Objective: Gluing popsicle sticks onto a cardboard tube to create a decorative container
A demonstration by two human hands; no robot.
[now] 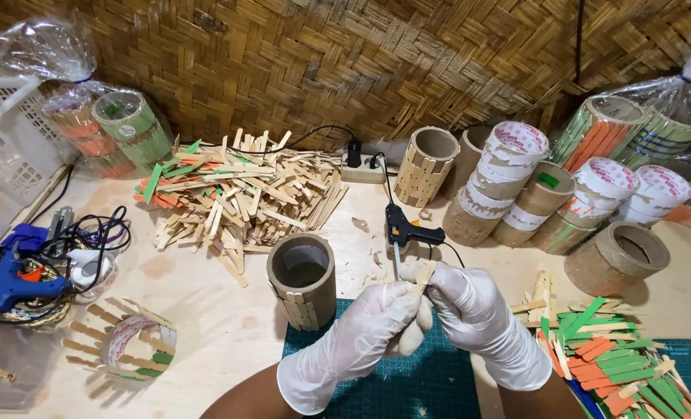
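Two gloved hands pinch one wooden craft stick over a green cutting mat.

Fingertips of the left hand (376,322) and right hand (469,306) close together on the pale stick (424,273); most of it is hidden between the gloves, and whether it touches the black glue gun (407,233) just behind cannot be told. Left of the hands stands a cardboard tube (302,279) partly clad in sticks. The mat (407,384) is cut off below.
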